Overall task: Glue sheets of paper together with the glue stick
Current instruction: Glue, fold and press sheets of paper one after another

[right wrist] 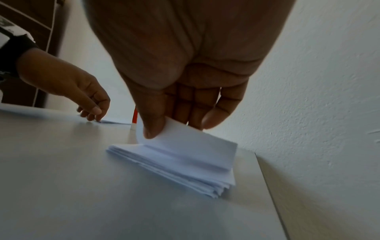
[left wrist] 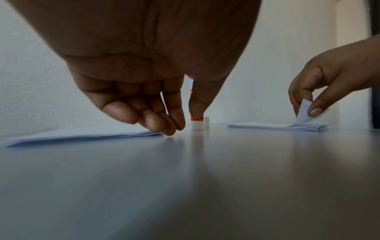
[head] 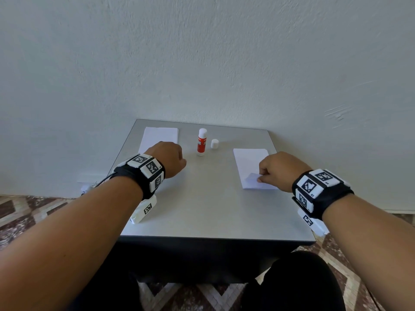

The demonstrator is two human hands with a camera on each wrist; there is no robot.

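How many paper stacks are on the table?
2: one stack at the far left by the left hand; one at the right, its top sheet pinched by the right hand.

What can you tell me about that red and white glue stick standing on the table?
The glue stick is a small cylinder that looks like plastic, with an orange-red label bearing white print, a white base and a rounded white top. It stands upright near the far middle of the grey table, between two piles of white paper. Its white cap is off and stands just to its right, apart from it. Neither of the hands touches it; the left hand is nearest.
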